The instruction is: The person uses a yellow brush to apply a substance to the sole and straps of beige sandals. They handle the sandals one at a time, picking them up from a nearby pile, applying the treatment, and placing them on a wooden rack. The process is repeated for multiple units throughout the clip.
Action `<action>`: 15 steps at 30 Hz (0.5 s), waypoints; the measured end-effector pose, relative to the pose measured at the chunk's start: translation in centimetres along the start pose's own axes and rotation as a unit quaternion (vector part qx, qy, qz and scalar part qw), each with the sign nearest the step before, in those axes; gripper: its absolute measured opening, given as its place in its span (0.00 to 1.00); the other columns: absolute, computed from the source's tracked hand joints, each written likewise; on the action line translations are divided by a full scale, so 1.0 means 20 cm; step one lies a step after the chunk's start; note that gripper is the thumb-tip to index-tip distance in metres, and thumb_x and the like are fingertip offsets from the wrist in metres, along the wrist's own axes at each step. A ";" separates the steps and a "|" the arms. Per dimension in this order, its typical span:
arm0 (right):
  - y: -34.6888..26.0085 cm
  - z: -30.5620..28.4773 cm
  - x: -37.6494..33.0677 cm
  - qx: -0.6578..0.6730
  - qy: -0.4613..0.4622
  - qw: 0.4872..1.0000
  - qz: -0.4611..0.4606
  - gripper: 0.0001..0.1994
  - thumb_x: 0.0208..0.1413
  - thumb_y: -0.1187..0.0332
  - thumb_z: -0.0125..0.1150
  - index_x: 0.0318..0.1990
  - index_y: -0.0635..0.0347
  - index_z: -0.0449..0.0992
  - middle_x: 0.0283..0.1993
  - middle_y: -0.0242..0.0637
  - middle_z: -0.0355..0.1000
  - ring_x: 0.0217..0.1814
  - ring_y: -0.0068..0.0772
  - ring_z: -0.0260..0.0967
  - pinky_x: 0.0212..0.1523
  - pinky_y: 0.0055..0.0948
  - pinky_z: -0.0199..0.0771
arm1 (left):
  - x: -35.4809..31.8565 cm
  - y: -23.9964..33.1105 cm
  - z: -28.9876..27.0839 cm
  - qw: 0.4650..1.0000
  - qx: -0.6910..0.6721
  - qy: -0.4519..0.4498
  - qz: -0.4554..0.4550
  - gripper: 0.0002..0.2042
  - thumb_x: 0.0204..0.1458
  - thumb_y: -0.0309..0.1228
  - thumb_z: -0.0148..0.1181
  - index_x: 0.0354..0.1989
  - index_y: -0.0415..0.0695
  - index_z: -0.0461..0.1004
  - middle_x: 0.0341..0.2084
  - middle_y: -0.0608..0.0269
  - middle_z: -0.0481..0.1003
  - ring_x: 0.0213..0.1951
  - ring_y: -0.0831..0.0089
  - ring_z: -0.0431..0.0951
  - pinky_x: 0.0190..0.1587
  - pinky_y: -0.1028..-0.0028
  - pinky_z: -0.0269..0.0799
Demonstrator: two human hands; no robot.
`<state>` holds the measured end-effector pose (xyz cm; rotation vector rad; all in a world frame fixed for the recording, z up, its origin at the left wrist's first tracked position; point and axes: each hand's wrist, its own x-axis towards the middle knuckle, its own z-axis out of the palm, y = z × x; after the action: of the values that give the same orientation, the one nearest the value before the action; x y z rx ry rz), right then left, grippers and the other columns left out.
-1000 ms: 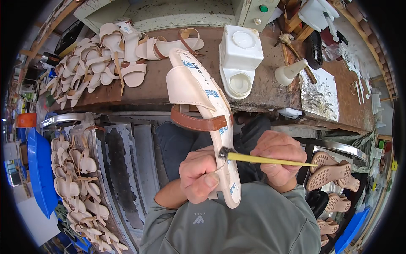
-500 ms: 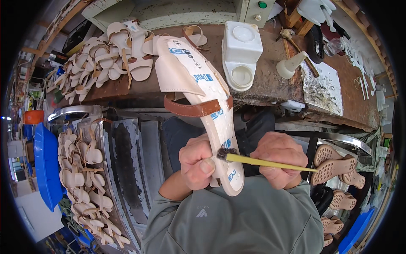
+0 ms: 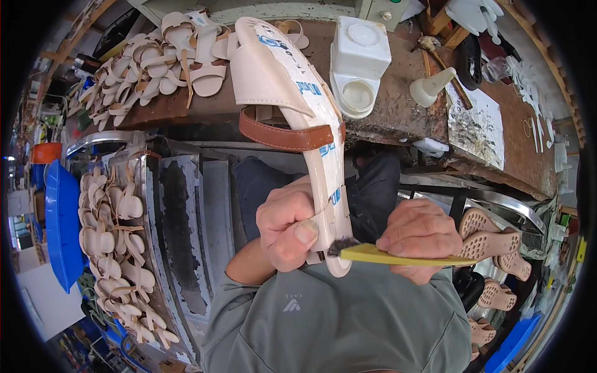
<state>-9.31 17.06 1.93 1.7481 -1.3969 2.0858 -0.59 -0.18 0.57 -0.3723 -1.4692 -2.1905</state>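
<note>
My left hand (image 3: 287, 225) is closed round the heel part of a beige sandal upper (image 3: 261, 78), thumb on its edge. The sandal stands up away from me, toe at the far end, with a brown strap (image 3: 286, 132) across its middle. Blue print shows on its pale, glossy-looking underside. In my right hand (image 3: 423, 239) is a brush with a flat yellow handle (image 3: 373, 253), held between thumb and fingers. Its dark bristles (image 3: 342, 246) touch the sandal close to the heel end.
A white plastic container (image 3: 359, 53) with a round front opening stands on the worn bench (image 3: 398, 118), beside a pale nozzle-topped bottle (image 3: 432, 87). Sandal uppers are heaped on the bench (image 3: 146, 71) and on a rack at left (image 3: 112, 248). Several tan soles (image 3: 488, 239) hang at right.
The brush has moved down the sandal toward the heel end, and its handle has turned to show its broad face. My left hand still grips the sandal in nearly the same place.
</note>
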 end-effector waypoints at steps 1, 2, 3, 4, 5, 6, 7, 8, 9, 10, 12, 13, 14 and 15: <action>-0.01 -0.01 0.00 0.022 0.003 1.000 0.016 0.09 0.39 0.76 0.62 0.30 0.69 0.73 0.24 0.43 0.71 0.18 0.32 0.69 0.16 0.25 0.65 | -0.01 0.00 0.00 1.000 0.000 0.003 0.000 0.11 0.49 0.29 0.45 0.17 0.39 0.62 0.19 0.51 0.72 0.21 0.67 0.69 0.25 0.69 0.64; -0.03 -0.02 0.00 0.043 0.006 0.998 0.033 0.09 0.39 0.76 0.62 0.30 0.69 0.73 0.23 0.42 0.71 0.18 0.32 0.69 0.15 0.24 0.65 | -0.01 0.00 0.01 1.000 0.000 0.006 0.000 0.11 0.49 0.29 0.45 0.17 0.39 0.62 0.18 0.52 0.72 0.21 0.67 0.69 0.25 0.69 0.64; -0.03 -0.02 0.01 0.042 0.003 0.998 0.055 0.09 0.38 0.76 0.63 0.29 0.70 0.74 0.23 0.43 0.72 0.18 0.32 0.69 0.16 0.25 0.65 | -0.02 0.00 0.01 1.000 0.000 0.007 -0.001 0.11 0.49 0.29 0.45 0.17 0.39 0.62 0.18 0.52 0.72 0.21 0.67 0.69 0.25 0.69 0.64; -0.02 -0.04 0.03 0.042 -0.001 0.996 0.078 0.09 0.37 0.77 0.64 0.29 0.71 0.74 0.23 0.44 0.72 0.17 0.33 0.69 0.16 0.25 0.66 | -0.02 0.00 0.01 1.000 0.005 0.005 0.001 0.11 0.49 0.29 0.45 0.17 0.39 0.62 0.17 0.52 0.72 0.20 0.67 0.68 0.25 0.69 0.64; -0.01 -0.04 0.05 0.042 -0.004 0.994 0.100 0.09 0.36 0.78 0.65 0.28 0.71 0.75 0.23 0.45 0.73 0.17 0.33 0.68 0.16 0.26 0.66 | -0.01 0.01 0.01 1.000 0.011 0.003 0.003 0.11 0.49 0.29 0.45 0.17 0.39 0.62 0.17 0.53 0.71 0.20 0.67 0.68 0.24 0.69 0.64; -0.01 -0.03 0.06 0.043 0.026 0.991 0.125 0.07 0.36 0.78 0.64 0.27 0.71 0.75 0.22 0.44 0.73 0.17 0.32 0.67 0.15 0.26 0.66 | -0.01 0.01 0.02 1.000 0.016 -0.001 0.006 0.11 0.49 0.29 0.45 0.17 0.39 0.62 0.17 0.53 0.71 0.20 0.67 0.68 0.24 0.69 0.64; 0.00 -0.02 0.07 0.021 0.054 0.989 0.134 0.07 0.36 0.78 0.64 0.27 0.71 0.76 0.22 0.44 0.73 0.17 0.32 0.68 0.15 0.26 0.66 | -0.01 0.02 0.02 1.000 0.022 0.007 -0.013 0.11 0.49 0.31 0.48 0.17 0.39 0.62 0.19 0.52 0.72 0.21 0.67 0.69 0.25 0.69 0.66; 0.00 -0.01 0.08 0.000 0.082 0.986 0.144 0.07 0.35 0.79 0.64 0.26 0.70 0.76 0.22 0.43 0.73 0.17 0.32 0.68 0.15 0.26 0.66 | -0.03 0.02 0.01 0.999 0.027 0.015 -0.032 0.13 0.49 0.33 0.50 0.17 0.40 0.62 0.21 0.50 0.73 0.22 0.67 0.71 0.25 0.69 0.68; 0.01 -0.02 0.07 0.000 0.056 0.992 0.111 0.07 0.35 0.78 0.64 0.26 0.71 0.76 0.23 0.43 0.73 0.18 0.32 0.68 0.15 0.26 0.66 | -0.04 0.03 0.00 0.998 0.035 0.026 -0.048 0.14 0.49 0.36 0.52 0.18 0.40 0.61 0.24 0.49 0.73 0.23 0.67 0.73 0.25 0.69 0.70; 0.01 -0.03 0.06 0.001 0.031 0.997 0.077 0.07 0.36 0.78 0.65 0.26 0.71 0.75 0.23 0.43 0.73 0.18 0.32 0.68 0.15 0.26 0.66 | -0.04 0.04 0.00 0.998 0.031 0.024 -0.052 0.14 0.49 0.36 0.52 0.18 0.40 0.61 0.24 0.49 0.73 0.23 0.67 0.73 0.25 0.69 0.70; 0.01 -0.02 0.06 0.044 0.001 0.999 -0.008 0.08 0.37 0.76 0.64 0.26 0.71 0.75 0.24 0.44 0.74 0.18 0.32 0.69 0.17 0.26 0.67 | -0.04 0.04 0.00 0.998 0.022 0.019 -0.060 0.15 0.50 0.36 0.51 0.18 0.40 0.61 0.24 0.50 0.73 0.24 0.67 0.73 0.25 0.69 0.69; -0.01 -0.02 0.06 0.045 0.004 0.999 0.006 0.08 0.36 0.77 0.64 0.27 0.71 0.75 0.24 0.45 0.74 0.18 0.33 0.69 0.17 0.27 0.68 | -0.03 0.04 0.01 0.999 0.033 0.013 -0.031 0.13 0.49 0.33 0.49 0.17 0.40 0.61 0.21 0.51 0.72 0.22 0.67 0.70 0.23 0.69 0.66; -0.02 -0.02 0.06 0.046 0.008 0.999 0.019 0.08 0.36 0.77 0.64 0.27 0.71 0.75 0.25 0.45 0.74 0.19 0.33 0.69 0.17 0.27 0.68 | -0.01 0.03 0.02 0.999 0.043 0.006 -0.001 0.11 0.48 0.30 0.47 0.17 0.39 0.61 0.18 0.53 0.70 0.19 0.67 0.68 0.22 0.69 0.64; -0.02 -0.02 0.07 0.035 0.002 0.999 0.025 0.09 0.36 0.77 0.65 0.28 0.71 0.75 0.25 0.45 0.74 0.19 0.33 0.70 0.18 0.27 0.68 | -0.01 0.03 0.02 0.998 0.050 -0.001 0.026 0.09 0.46 0.27 0.45 0.16 0.39 0.61 0.15 0.54 0.69 0.17 0.67 0.66 0.21 0.69 0.61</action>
<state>-9.89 16.91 3.39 1.7517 -1.3957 2.1880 -0.20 0.13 1.16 -0.3755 -1.5461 -2.0675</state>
